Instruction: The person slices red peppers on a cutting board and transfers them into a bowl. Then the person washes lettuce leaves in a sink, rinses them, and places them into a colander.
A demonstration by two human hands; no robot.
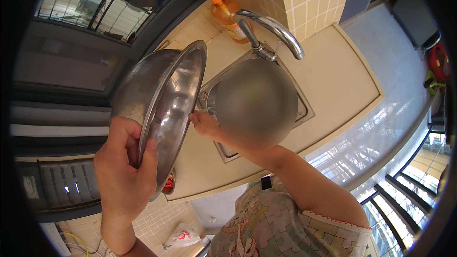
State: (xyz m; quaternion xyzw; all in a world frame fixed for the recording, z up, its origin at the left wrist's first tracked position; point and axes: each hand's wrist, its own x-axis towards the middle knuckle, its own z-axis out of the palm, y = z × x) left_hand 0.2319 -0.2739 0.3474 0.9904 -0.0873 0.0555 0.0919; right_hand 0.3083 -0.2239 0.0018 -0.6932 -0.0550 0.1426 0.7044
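Observation:
A large stainless steel basin [171, 110] is tilted on its side above the counter, left of the sink [228, 153]. My left hand [128, 164] grips its near rim, thumb on the inner side and fingers around the outside. At the opposite rim is my right hand [205, 125], its fingertips closed on the edge. My right forearm reaches across the sink. A blurred round patch hides most of the sink bowl and part of that arm. The chrome faucet [275, 28] arches over the sink's back edge.
An orange pump bottle [230, 18] stands behind the faucet. The beige countertop [328, 75] extends right of the sink. Below the basin, a partly hidden container [170, 185] holds something red. A dark-framed window [142, 32] is at left; a white plastic bag [184, 235] lies low down.

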